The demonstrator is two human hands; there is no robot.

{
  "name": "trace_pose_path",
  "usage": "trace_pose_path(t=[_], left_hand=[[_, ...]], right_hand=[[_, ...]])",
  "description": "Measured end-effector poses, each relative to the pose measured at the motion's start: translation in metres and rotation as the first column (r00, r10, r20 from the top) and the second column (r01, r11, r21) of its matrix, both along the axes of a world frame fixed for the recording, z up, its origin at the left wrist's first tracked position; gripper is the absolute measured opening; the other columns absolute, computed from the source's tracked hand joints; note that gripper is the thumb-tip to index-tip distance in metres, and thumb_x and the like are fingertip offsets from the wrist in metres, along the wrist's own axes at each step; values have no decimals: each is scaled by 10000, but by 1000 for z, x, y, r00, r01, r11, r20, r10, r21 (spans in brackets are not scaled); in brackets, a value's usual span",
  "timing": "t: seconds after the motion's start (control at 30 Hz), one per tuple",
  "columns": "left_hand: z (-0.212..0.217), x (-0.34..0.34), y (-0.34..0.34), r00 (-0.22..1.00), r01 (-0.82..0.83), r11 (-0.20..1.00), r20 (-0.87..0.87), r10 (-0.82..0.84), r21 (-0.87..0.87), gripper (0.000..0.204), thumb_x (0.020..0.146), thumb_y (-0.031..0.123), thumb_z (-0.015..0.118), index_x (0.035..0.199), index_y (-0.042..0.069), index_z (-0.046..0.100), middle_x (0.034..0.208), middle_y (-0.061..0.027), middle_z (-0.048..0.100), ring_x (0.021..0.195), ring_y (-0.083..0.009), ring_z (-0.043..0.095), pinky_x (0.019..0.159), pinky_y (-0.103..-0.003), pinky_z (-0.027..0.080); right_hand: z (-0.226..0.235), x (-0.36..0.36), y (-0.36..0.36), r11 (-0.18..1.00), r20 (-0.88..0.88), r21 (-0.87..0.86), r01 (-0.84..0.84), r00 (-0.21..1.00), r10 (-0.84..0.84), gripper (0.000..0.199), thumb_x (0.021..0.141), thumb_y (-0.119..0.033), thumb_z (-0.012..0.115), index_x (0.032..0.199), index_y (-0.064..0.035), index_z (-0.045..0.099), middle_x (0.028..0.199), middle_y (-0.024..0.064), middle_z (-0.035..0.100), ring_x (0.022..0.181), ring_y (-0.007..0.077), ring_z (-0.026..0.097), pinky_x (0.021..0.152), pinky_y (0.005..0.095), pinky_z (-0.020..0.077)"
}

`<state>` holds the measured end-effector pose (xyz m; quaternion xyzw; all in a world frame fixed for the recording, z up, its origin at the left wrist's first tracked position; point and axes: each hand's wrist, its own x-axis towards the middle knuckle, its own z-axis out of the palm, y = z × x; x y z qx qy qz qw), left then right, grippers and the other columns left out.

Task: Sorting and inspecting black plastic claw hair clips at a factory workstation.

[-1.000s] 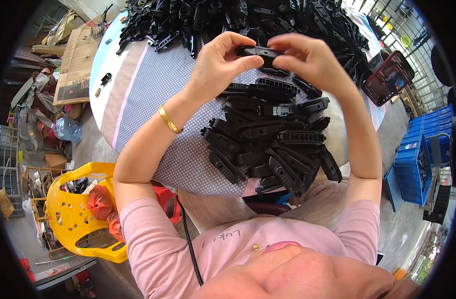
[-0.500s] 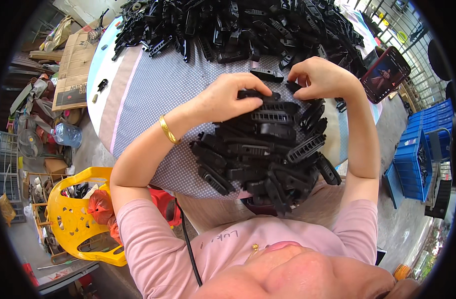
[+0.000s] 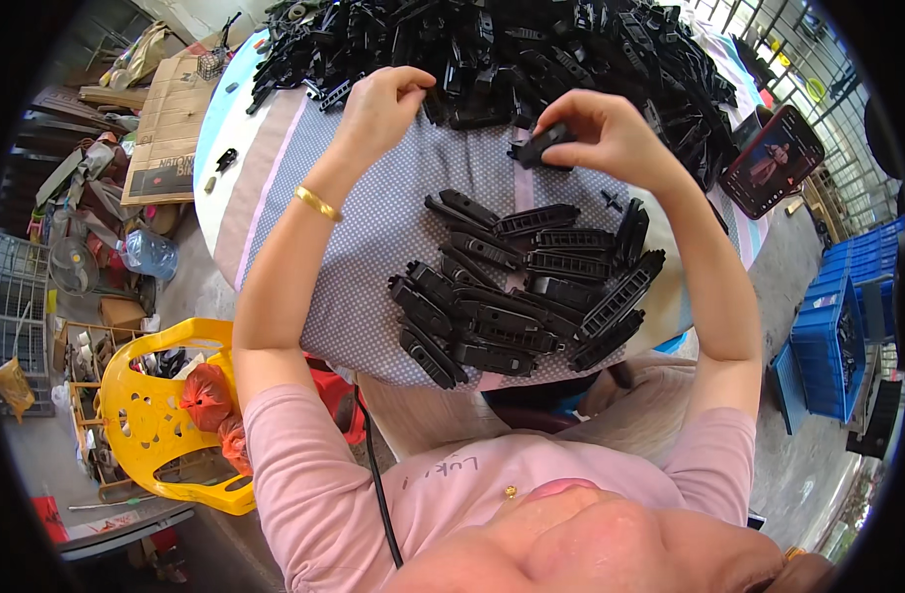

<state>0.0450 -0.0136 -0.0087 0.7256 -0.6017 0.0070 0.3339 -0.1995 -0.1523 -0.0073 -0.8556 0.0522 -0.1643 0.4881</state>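
My right hand (image 3: 611,138) pinches a black plastic part (image 3: 541,148) between thumb and fingers, just in front of the big heap. To its left, my left hand (image 3: 378,109) is at the heap's near edge with fingertips drawn together. Whatever it may grip there is too dark to make out. Between my forearms, several long black plastic parts (image 3: 571,239) with ladder-like slots lie in loose rows on the cloth. A small black cross-shaped piece (image 3: 612,201) rests near the right end of those rows.
A large heap of black plastic parts (image 3: 472,49) covers the far side of the cloth-covered table (image 3: 344,237). A phone (image 3: 772,161) leans at the right. Blue crates (image 3: 830,346) stand on the right floor; a yellow chair (image 3: 126,415) with red bags is at the left.
My left hand has left the nearer parts and gone out to the heap's edge. My right hand has shifted left, holding a black part. The nearer rows are more fully uncovered.
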Motion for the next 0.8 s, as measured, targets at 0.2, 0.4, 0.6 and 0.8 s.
trace_pose_path(t=[0.2,0.4,0.6,0.8], left_hand=[[-8,4,-11,835,126,992,541,-100,-10,254,718,-10,614,971,14,627,940,-80,614,911,-251,557,794,-315,467],[-13,5,-12,890,150,988,439,-123,-29,166,731,24,637,890,3,592,905,-83,624,901,-236,564,796,-310,465],[2,-46,1,840,149,986,-517,-165,-72,104,843,55,585,918,-11,557,864,-57,614,770,-113,598,711,-256,497],[-4,-80,6,513,189,947,-797,-320,-259,343,861,-1,543,1201,-16,505,974,-88,619,860,-133,612,811,-255,507]], right_hand=[[-6,-2,4,790,134,-603,108,990,-33,302,673,-54,664,969,-9,619,923,99,617,857,262,594,756,305,485],[-4,1,5,769,191,-598,223,972,-134,267,717,-85,674,969,-5,633,896,86,622,806,226,607,710,288,489],[-6,11,24,908,386,-231,349,890,-243,285,767,-106,679,1036,-24,630,894,61,630,748,118,587,628,220,463],[-5,11,39,862,417,-297,411,868,-270,306,728,-162,703,968,13,628,840,114,626,687,217,618,603,281,499]])
